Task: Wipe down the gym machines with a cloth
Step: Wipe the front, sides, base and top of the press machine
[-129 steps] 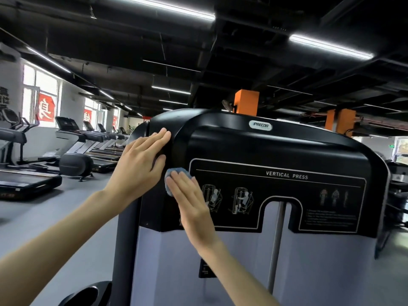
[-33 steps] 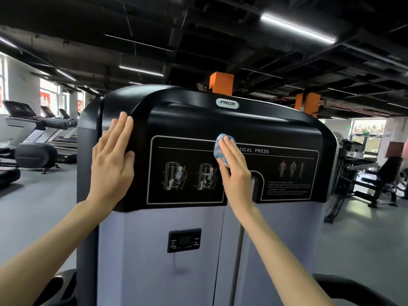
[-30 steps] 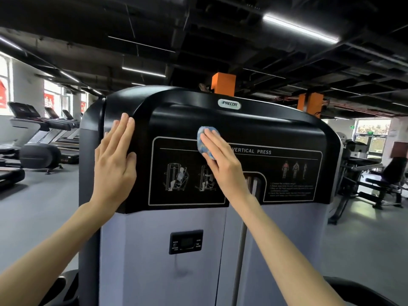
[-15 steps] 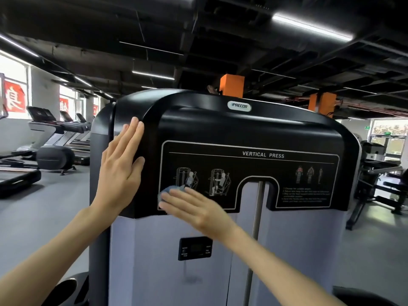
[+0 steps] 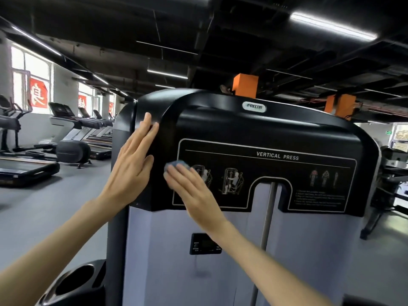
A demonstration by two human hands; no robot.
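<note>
A vertical press machine (image 5: 254, 129) with a black top shroud and grey lower panels fills the centre. My left hand (image 5: 130, 166) lies flat with straight fingers on the shroud's left edge. My right hand (image 5: 192, 191) presses a small blue cloth (image 5: 176, 163) against the left part of the instruction label (image 5: 276, 173). Only the cloth's upper edge shows above my fingertips; the rest is under my hand.
A row of treadmills (image 5: 72, 133) stands along the left wall by the windows. A black cup holder (image 5: 72, 283) sits at the lower left beside the machine. More black gym equipment (image 5: 393, 184) stands to the right. Grey floor lies on both sides.
My right hand swept the cloth from the label's upper middle down to its lower left corner, then up a little along the left side. My left hand stayed flat on the shroud's edge.
</note>
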